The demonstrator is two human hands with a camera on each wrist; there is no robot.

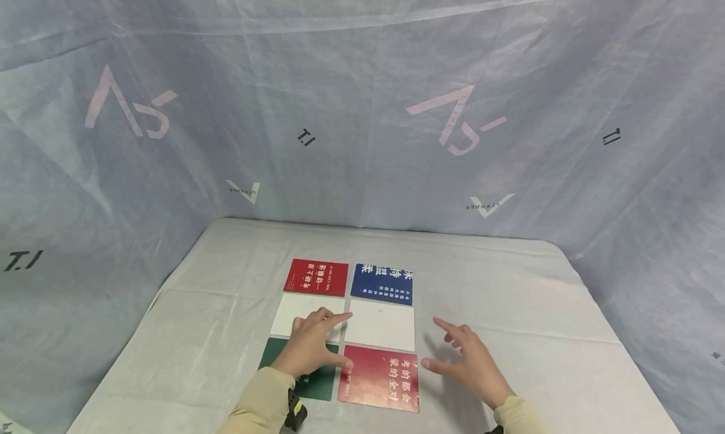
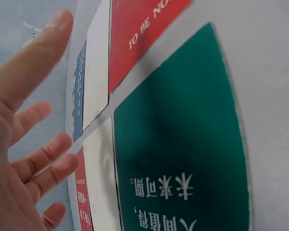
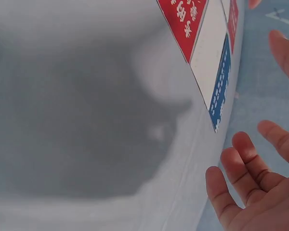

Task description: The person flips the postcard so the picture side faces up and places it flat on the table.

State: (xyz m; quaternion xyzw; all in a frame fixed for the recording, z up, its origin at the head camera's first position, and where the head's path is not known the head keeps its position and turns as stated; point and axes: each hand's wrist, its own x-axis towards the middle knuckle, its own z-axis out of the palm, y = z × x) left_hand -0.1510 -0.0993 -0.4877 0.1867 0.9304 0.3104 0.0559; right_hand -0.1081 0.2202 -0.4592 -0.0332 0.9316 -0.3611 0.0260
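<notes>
Several thin notebooks or cards lie flat in two columns. At the back are a red one (image 1: 316, 277) and a blue one (image 1: 382, 284), both with white Chinese lettering. A white one (image 1: 283, 316) and another white one (image 1: 381, 325) form the middle row. In front lie a green one (image 2: 178, 120) and a second red one (image 1: 376, 380). My left hand (image 1: 310, 344) hovers over the left column, thumb and fingers spread, holding nothing; it partly hides the green and left white pieces. To the right of the front red piece, my right hand (image 1: 470, 363) is raised, empty, fingers loosely extended.
A pale cloth (image 1: 538, 302) covers the table, and the right hand casts a shadow on it. Grey-blue fabric (image 1: 351, 107) with printed letters hangs behind and at both sides. A dark band (image 1: 295, 411) sits on the left wrist.
</notes>
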